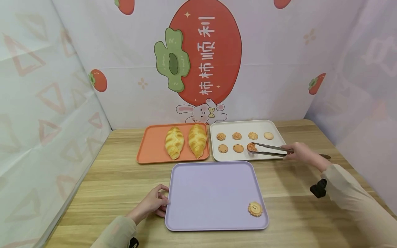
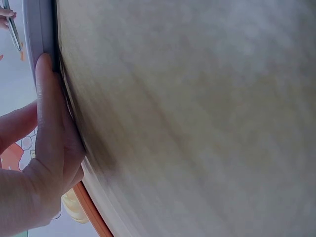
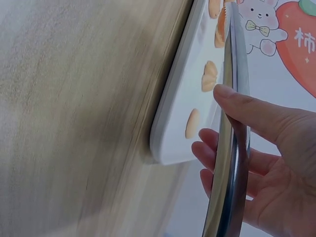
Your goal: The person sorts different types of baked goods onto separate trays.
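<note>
My right hand (image 1: 298, 152) grips a pair of metal tongs (image 3: 232, 128), thumb on one side and fingers on the other. The tongs' tips enclose a reddish-brown cookie (image 1: 252, 147) at the front row of the white tray (image 1: 274, 130). Several other cookies stand in two rows there, among them a swirled cookie (image 1: 237, 136) and a plain round one (image 1: 268, 135). At the left edge of the lilac tray (image 1: 214, 193), my left hand (image 1: 152, 202) rests with its fingertips against the rim. One scalloped cookie (image 1: 255, 209) lies in that tray's front right corner.
An orange tray (image 1: 153, 144) at the back left carries two croissant-shaped breads (image 1: 174, 143). All three trays stand on a wooden table (image 1: 124, 179). Behind it hangs a printed white cloth (image 1: 136, 58), with white cloth walls on both sides.
</note>
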Available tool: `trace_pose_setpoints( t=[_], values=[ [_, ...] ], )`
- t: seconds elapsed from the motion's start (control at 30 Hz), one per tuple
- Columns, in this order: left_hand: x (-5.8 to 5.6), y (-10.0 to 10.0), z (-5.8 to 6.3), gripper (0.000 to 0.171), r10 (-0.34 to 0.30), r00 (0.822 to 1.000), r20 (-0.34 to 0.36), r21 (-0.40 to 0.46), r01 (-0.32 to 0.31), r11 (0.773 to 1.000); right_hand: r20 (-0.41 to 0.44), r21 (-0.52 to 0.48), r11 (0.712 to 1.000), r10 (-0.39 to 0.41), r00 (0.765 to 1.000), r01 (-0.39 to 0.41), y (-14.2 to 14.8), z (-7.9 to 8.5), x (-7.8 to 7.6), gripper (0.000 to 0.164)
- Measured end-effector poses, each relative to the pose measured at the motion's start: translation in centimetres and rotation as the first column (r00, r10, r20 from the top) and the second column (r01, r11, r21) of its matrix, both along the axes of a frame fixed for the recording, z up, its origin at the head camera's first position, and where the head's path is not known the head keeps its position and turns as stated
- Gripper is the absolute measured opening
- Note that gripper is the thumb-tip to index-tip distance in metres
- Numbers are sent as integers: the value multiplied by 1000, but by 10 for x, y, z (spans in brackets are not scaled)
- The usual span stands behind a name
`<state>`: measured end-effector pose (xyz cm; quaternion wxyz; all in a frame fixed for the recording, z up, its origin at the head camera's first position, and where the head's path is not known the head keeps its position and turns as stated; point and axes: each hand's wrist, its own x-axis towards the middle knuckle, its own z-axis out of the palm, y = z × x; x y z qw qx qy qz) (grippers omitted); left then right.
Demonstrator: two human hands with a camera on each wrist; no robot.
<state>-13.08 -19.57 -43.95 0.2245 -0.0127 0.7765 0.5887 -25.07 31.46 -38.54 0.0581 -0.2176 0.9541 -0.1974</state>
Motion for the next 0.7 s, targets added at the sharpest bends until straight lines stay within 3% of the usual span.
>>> trace_pose_setpoints(
  t=[0.7],
  values=[
    [0, 0, 1, 38, -4, 1000, -5, -8, 4, 1000, 23, 19, 1000, -21, 1000, 20, 10, -10, -13, 44]
  ],
)
